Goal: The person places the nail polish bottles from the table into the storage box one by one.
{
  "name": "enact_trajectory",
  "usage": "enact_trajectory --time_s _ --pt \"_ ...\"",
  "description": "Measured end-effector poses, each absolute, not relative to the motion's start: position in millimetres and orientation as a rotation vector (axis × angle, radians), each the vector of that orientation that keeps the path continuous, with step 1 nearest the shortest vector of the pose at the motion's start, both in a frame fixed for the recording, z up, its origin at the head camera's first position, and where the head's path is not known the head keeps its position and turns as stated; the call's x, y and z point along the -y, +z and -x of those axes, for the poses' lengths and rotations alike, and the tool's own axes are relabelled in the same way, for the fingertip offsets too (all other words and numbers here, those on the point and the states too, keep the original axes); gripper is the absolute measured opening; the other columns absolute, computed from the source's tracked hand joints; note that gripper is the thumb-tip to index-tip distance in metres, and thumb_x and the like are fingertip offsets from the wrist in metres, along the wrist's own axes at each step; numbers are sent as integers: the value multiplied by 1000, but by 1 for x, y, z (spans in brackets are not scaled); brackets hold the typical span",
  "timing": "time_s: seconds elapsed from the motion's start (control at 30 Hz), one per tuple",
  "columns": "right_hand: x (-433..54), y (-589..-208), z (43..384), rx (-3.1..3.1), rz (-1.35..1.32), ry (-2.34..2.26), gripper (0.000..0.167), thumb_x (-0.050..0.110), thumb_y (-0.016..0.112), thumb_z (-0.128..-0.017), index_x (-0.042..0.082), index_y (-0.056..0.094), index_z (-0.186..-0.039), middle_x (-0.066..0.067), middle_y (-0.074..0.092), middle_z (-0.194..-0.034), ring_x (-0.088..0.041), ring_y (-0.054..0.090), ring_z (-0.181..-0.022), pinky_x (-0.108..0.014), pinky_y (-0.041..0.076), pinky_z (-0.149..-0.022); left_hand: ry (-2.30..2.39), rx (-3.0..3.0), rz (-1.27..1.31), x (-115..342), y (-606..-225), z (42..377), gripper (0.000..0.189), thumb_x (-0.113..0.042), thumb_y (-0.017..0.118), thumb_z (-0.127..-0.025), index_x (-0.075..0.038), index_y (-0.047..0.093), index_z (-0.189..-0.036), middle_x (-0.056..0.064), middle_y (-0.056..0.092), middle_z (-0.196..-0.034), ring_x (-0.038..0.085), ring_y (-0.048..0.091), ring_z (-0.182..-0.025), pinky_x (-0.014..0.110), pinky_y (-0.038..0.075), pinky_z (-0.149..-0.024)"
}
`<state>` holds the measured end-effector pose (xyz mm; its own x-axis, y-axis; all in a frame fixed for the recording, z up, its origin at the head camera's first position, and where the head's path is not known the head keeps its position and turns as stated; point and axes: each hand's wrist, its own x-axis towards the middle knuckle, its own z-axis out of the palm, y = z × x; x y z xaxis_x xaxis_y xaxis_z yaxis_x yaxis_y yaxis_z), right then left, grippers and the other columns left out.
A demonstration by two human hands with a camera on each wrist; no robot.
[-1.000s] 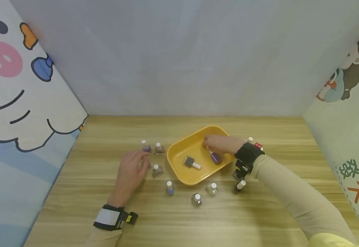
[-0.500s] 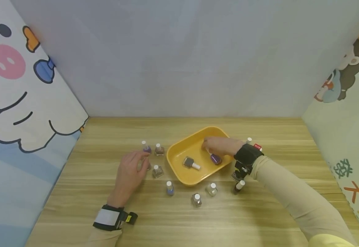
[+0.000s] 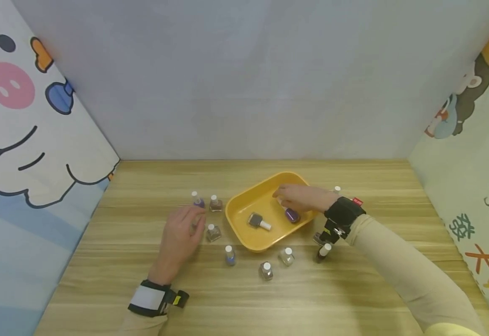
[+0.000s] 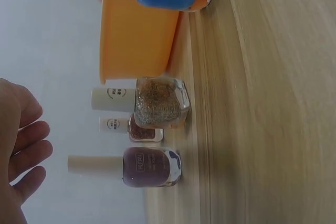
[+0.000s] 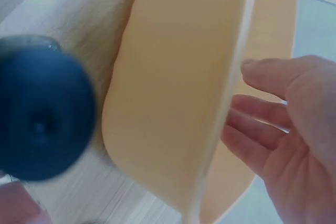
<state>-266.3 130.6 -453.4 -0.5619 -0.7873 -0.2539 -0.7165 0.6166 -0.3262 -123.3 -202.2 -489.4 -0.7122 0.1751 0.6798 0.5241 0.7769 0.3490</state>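
Note:
My left hand (image 3: 181,235) hovers with relaxed fingers over a mauve nail polish bottle (image 4: 152,167), largely hidden by it in the head view. Beside it stand a glitter bottle (image 3: 213,233), a brown one (image 3: 216,204) and a purple one (image 3: 198,200). My right hand (image 3: 298,197) reaches over the yellow tray (image 3: 237,232); in the right wrist view its thumb and fingers are apart, with nothing visible between them. Below it in the tray lies a dark purple polish bottle (image 3: 292,215), its white cap near the fingertips. A dark grey bottle (image 3: 255,220) lies in the tray too.
In front of the tray stand a blue bottle (image 3: 230,256), a brownish one (image 3: 266,271) and a pale one (image 3: 287,256). A dark bottle (image 3: 323,252) is near my right wrist. More bottles behind that wrist are partly hidden. A grey backdrop (image 3: 261,93) rises behind the table.
My right wrist has drawn slightly right, and the fingers look a little more spread above the purple bottle. My left hand has barely moved. The head view has shifted slightly.

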Motion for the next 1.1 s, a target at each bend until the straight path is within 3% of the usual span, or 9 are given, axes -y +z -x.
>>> enact_trajectory --time_s 0.17,0.43,0.7,1.1 --pt "-137 -447 263 -2506 1143 -319 38 15 54 -106 -1 58 -139 -23 58 -142 -39 55 -133 -51 44 -115 -693 2314 541 197 -490 123 13 -3 72 -87 1 72 -100 15 74 -99 34 71 -90 50 57 -84" --pt "-148 -437 251 -2584 1188 -404 35 14 58 -105 -1 60 -137 -21 60 -138 -38 60 -126 -51 49 -110 -718 2317 585 190 -494 117 16 -7 75 -87 -2 71 -101 12 74 -99 23 65 -76 47 57 -78" --pt "-157 -433 232 -2729 1249 -501 33 11 64 -102 -1 63 -133 -18 65 -130 -35 63 -121 -49 52 -106 -730 2363 581 186 -495 111 20 -17 75 -89 -3 71 -103 13 74 -104 32 69 -97 52 56 -90" --pt "-167 -431 205 -2897 1237 -558 38 13 67 -101 0 62 -136 -17 66 -133 -35 62 -124 -50 50 -109 -746 2380 621 180 -502 108 22 -26 64 -96 -6 71 -103 10 73 -105 30 69 -102 49 54 -90"
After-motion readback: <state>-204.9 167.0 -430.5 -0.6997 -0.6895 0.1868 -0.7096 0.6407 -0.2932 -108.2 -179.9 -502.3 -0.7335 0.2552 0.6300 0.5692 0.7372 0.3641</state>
